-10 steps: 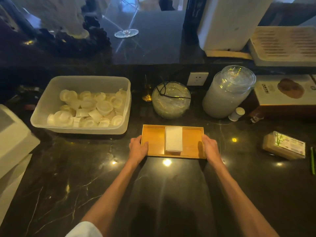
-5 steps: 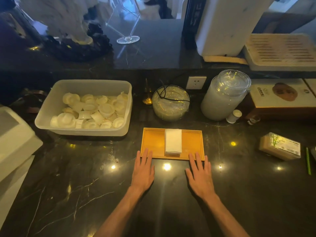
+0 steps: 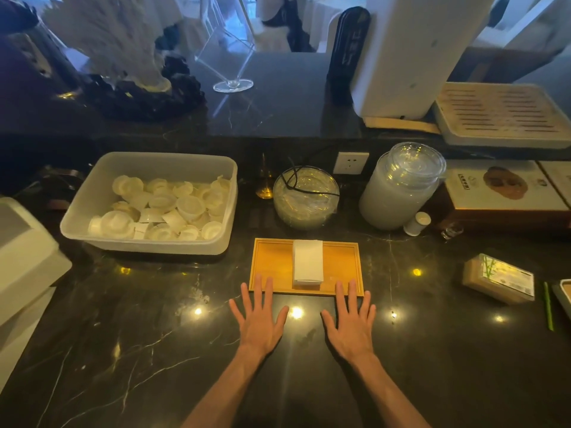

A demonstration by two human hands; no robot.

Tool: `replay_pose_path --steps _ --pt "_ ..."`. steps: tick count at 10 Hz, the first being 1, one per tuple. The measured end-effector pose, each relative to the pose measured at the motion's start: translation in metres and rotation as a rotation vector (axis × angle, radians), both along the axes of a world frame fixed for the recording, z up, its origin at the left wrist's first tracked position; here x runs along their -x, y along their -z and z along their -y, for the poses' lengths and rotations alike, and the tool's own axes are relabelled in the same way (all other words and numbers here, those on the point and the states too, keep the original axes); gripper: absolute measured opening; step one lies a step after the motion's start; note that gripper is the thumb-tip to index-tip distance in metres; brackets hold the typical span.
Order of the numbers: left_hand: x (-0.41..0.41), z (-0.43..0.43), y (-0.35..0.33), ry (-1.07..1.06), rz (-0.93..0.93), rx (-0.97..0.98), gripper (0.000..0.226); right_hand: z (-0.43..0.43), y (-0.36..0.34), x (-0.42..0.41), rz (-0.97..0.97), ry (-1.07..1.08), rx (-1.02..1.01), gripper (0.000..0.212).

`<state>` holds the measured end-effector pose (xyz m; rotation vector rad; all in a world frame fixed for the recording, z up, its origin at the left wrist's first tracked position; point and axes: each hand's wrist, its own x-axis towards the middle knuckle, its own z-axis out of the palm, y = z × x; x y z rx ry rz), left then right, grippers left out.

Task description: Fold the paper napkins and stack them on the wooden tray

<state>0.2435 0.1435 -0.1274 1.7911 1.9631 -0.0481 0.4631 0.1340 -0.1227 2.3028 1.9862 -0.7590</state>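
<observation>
A wooden tray (image 3: 273,264) lies on the dark marble counter, just in front of me. A stack of folded white paper napkins (image 3: 308,266) sits upright in its middle. My left hand (image 3: 259,319) rests flat on the counter, fingers spread, its fingertips overlapping the tray's near left edge. My right hand (image 3: 350,321) lies flat the same way at the tray's near right edge. Both hands hold nothing.
A plastic tub of small white cups (image 3: 151,202) stands at the back left. A glass bowl (image 3: 306,197) and a lidded jar (image 3: 401,186) stand behind the tray. A wrapped pack (image 3: 499,282) lies at the right, a white box (image 3: 24,251) at the left.
My hands let go of the tray's two ends, pulled back toward me and now lie flat on the counter. The tray and napkin stack stayed put.
</observation>
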Motion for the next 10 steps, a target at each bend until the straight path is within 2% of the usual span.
replay_pose_path --steps 1,2,3,5,6,7,8,9,10 --pt "0.004 0.007 -0.001 0.069 -0.044 -0.028 0.077 0.000 -0.001 -0.009 -0.140 -0.013 -0.040 0.075" --pt "0.010 0.014 0.001 0.128 -0.058 -0.047 0.075 0.010 0.003 -0.025 -0.150 -0.079 -0.034 0.067" --pt "0.008 0.013 0.001 0.134 -0.073 -0.041 0.080 0.013 0.005 -0.026 -0.078 -0.100 -0.010 0.065" --pt "0.009 0.010 -0.006 0.138 -0.063 0.011 0.076 0.007 -0.010 -0.015 -0.100 -0.026 0.001 0.068" --pt "0.012 0.013 -0.018 0.159 -0.015 -0.019 0.075 0.008 -0.025 -0.021 -0.231 -0.006 -0.021 0.064" --pt "0.015 0.029 -0.037 0.083 0.087 -0.163 0.059 0.021 -0.046 -0.031 -0.420 0.139 -0.096 0.053" --pt "0.025 0.060 -0.049 0.013 0.149 -0.415 0.012 0.053 -0.062 -0.038 -0.443 0.211 -0.244 0.013" --pt "0.034 0.072 -0.064 -0.058 0.194 -0.377 0.020 0.071 -0.075 -0.043 -0.399 0.181 -0.296 0.031" --pt "0.038 0.053 -0.099 -0.030 0.267 -0.443 0.024 0.062 -0.111 -0.044 -0.407 0.123 -0.440 0.039"
